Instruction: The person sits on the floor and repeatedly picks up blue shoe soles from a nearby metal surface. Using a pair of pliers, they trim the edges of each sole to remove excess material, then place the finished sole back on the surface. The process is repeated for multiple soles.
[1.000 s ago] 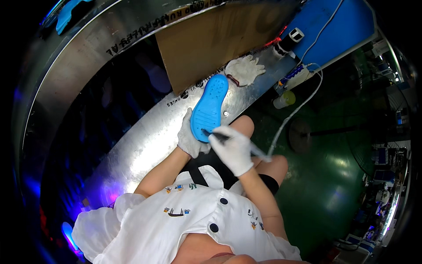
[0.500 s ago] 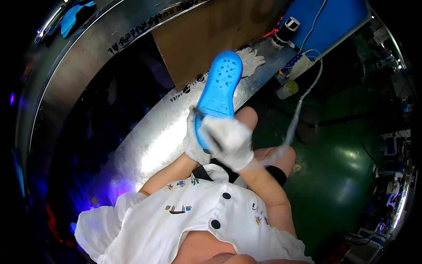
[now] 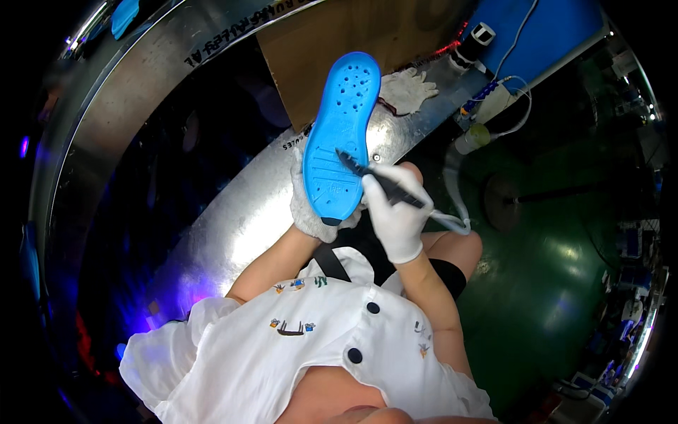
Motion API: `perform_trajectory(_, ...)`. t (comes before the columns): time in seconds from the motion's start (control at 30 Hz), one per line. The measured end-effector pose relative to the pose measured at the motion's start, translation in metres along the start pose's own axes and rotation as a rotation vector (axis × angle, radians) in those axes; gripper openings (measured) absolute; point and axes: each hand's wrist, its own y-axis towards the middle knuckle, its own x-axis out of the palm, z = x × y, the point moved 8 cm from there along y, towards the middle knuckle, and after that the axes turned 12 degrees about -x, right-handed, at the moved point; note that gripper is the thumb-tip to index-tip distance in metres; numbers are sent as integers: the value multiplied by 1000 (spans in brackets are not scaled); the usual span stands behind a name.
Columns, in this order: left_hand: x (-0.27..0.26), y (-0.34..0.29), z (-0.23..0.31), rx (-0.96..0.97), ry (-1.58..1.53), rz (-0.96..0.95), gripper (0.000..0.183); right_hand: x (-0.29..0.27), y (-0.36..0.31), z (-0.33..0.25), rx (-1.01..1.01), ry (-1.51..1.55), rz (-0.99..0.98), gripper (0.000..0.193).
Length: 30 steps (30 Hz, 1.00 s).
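Note:
A bright blue shoe sole (image 3: 337, 141) is held up before me, its holed toe end away from me and its heel end near. My left hand (image 3: 302, 205), in a white glove, grips it from below and along its left side near the heel; some of its fingers are hidden behind the sole. My gloved right hand (image 3: 399, 222) is closed around a slim black brush (image 3: 381, 184). The brush tip lies over the middle of the sole, at or just above the surface. A pale hose (image 3: 452, 180) runs to the brush's back end.
A shiny metal bench (image 3: 240, 212) curves around my left. On it lie a spare white glove (image 3: 409, 92) and a brown cardboard sheet (image 3: 296, 63). A black-and-white cylinder (image 3: 474, 46), a blue panel (image 3: 537, 42) and a yellowish jar (image 3: 474, 138) stand at the far right.
The sole has shifted slightly away from me and left, with its heel now uncovered. My right hand has moved right, and the brush shows clearly over the middle of the sole.

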Motion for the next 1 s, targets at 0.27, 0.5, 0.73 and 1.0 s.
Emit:
perform_trajectory(0.27, 21, 7, 7, -48, 171, -134, 95, 1, -3, 11, 243, 168, 78, 11)
perform_trajectory(0.5, 6, 13, 31, -125, 309, 218, 79, 18, -16, -4, 105, 145, -166, 18)
perform_trajectory(0.73, 21, 3, 52, -320, 650, 317, 55, 30, -13, -50, -422, -194, -700, 18)
perform_trajectory(1.0, 70, 7, 62, -274, 1243, 424, 34, 25, -3, -63, -333, -161, -734, 24)
